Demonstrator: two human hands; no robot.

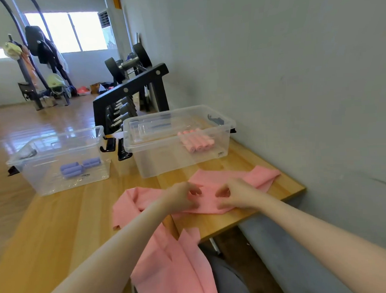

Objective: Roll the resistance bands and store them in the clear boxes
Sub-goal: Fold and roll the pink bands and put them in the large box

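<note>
A long pink band [170,258] sprawls across the wooden counter [58,229], one end trailing off the near edge. Both hands work it at the middle: the left hand [183,197] and the right hand [234,195] sit close together, fingers curled and pinching the fabric. Behind them, the right clear box [210,163] holds rolled pink bands [196,141]; the left clear box [45,183] holds rolled purple bands [78,168]. A dumbbell rack [130,93] stands beyond.
</note>
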